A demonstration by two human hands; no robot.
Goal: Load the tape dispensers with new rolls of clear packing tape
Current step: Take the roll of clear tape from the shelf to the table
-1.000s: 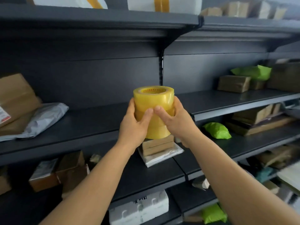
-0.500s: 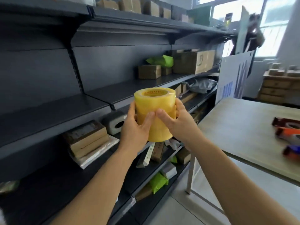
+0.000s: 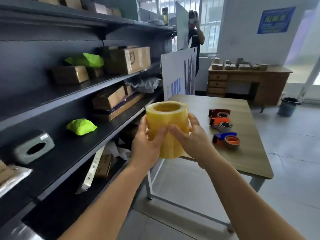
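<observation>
Tape rolls [image 3: 167, 130], a yellowish-clear stack sleeved together, held upright in mid-air between both hands, near the table's [image 3: 242, 153] left edge and just right of the shelving [image 3: 72, 149]. Left hand [image 3: 147, 146] wraps the left side, fingers curled round the stack; right hand [image 3: 190, 137] wraps the right side, thumb across the front, fingers curled behind. Thumbs nearly meet at the front.

Handling guess: stack looks dense and fairly heavy for its size, stiff as a cylinder, film surface smooth and likely slippery. Rolls could shear apart if the sleeve is loose, so the two-sided grip at mid-height makes sense; a finger under the bottom would be safer. Hollow core open at top, another place to hook fingers.

Three tape dispensers on the table, right of the stack, well apart from it: red dispenser [image 3: 219, 113] farthest, orange dispenser [image 3: 220, 124] in the middle, blue dispenser [image 3: 226, 140] nearest. Each seems to carry only a bare core or nothing; too blurred to tell.

Containers: shelving holds cardboard boxes [image 3: 126, 60], closed, contents hidden; green bags [image 3: 81, 126]; grey tissue box [image 3: 32, 148] with a dark open slot. Dark bucket [image 3: 288, 106] on the floor far right, contents not visible.
</observation>
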